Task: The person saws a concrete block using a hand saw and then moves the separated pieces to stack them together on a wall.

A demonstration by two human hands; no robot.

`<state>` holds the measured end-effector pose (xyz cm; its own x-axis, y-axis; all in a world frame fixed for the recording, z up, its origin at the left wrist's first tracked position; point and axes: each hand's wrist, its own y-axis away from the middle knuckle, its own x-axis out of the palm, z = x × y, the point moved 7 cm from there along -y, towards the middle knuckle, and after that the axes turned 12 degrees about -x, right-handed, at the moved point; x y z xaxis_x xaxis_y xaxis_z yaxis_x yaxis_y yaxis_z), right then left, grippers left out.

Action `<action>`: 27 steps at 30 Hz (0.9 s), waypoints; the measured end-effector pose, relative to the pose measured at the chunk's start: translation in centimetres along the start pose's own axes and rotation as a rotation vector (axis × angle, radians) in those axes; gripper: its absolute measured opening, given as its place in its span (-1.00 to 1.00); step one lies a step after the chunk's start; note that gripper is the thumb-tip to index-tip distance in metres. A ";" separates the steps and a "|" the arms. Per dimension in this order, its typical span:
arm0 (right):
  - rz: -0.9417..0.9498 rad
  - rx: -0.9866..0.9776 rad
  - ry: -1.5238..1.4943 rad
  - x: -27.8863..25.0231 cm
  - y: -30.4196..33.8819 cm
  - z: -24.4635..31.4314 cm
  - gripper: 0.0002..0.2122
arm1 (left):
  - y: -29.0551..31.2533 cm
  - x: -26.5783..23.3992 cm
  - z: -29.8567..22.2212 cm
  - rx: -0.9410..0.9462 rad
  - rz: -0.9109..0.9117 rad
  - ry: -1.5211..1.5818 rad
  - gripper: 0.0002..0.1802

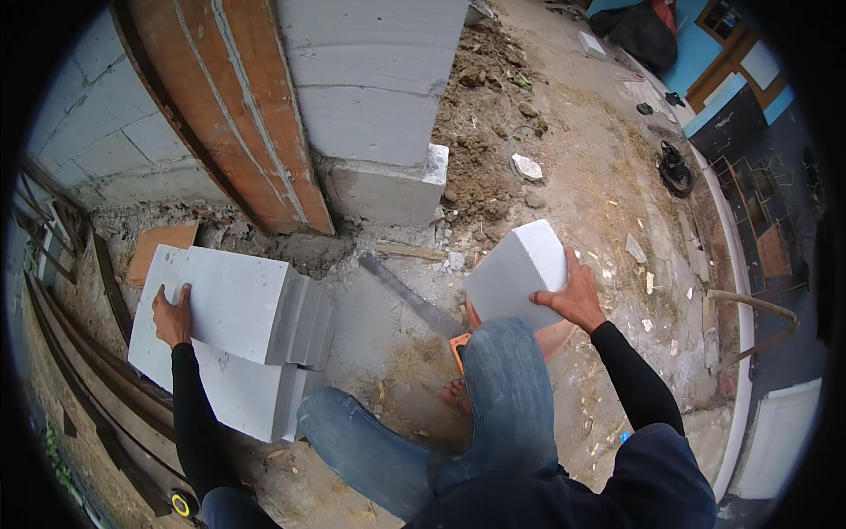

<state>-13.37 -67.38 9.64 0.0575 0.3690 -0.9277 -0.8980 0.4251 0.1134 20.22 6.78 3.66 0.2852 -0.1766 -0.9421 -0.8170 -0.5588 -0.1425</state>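
one block [518,264] is apart from the stack [233,309], its edge clasped in the right hand [578,296], while others lie piled, the left hand [173,317] half-open on top.

Reddish-brown board [204,97], dark sandals [675,169]

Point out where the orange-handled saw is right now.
In the head view, the saw lies on the ground near centre, between the white block stack on the left and the block in the right hand, its handle by the right knee.
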 end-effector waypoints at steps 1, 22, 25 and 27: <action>-0.055 0.009 0.007 0.1 0.5 -1.7 0.22 | 1.2 -0.6 -1.8 0.029 0.028 -0.005 -0.01; -0.006 0.130 -0.244 1.1 0.8 -9.7 0.20 | 19.5 -0.4 -2.8 0.028 0.106 0.012 0.21; 0.064 0.133 -0.367 6.0 2.0 -12.0 0.22 | 20.0 -0.3 -3.2 0.029 0.136 -0.002 0.21; 0.112 0.163 -0.503 10.4 3.5 -11.3 0.23 | 20.2 -0.4 -4.1 0.028 0.178 -0.020 0.22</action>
<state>-20.85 -71.41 -3.68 0.2028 0.7526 -0.6264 -0.8336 0.4684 0.2929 5.64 -7.76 2.40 0.1251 -0.2542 -0.9590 -0.8673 -0.4975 0.0187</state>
